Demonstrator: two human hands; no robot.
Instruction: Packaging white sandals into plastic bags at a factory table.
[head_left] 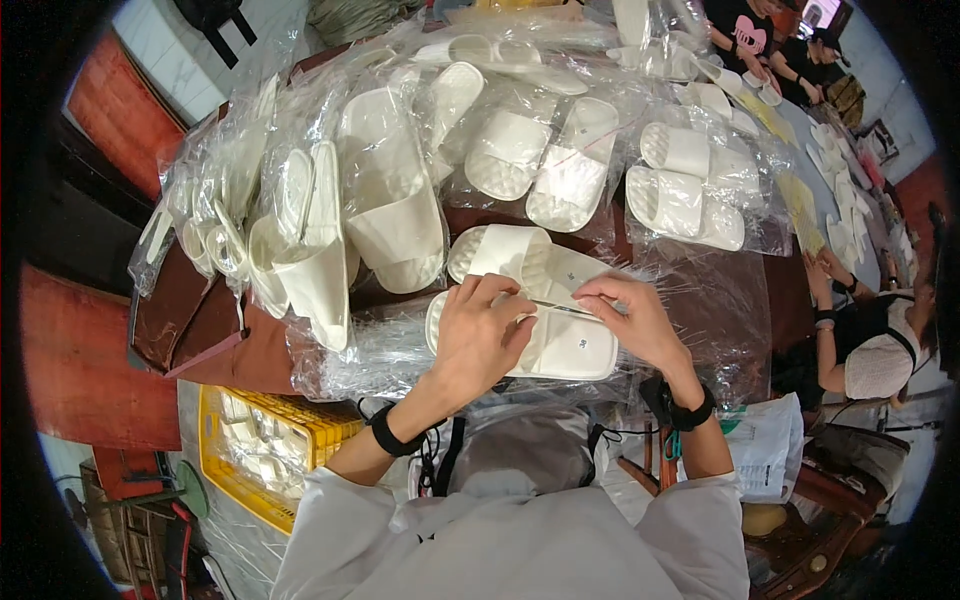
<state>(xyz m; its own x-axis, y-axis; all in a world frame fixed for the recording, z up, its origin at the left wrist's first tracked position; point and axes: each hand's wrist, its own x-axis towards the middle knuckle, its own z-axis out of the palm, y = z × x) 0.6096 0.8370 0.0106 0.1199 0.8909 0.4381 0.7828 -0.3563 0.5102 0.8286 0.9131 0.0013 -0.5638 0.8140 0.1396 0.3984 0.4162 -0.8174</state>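
Observation:
A pair of white slippers lies before me on a stack of clear plastic bags, the far slipper [508,250] next to the near slipper [575,348]. Over them, a thin, shiny, light-coloured strip [560,307] stretches between my fingers. My left hand [476,335] is closed at its left end, above the near slipper's strap; exactly how the fingers grip is partly hidden. At the right end, my right hand [632,318] pinches the strip between thumb and fingers. Whether it is a loose strip or a bag edge, I cannot tell.
Bagged white slippers [575,165] crowd the far side of the brown table [250,350], with more bagged slippers [300,240] heaped left. A yellow crate [285,425] with white items stands below left. Another person [870,340] works on the right; others sit far right.

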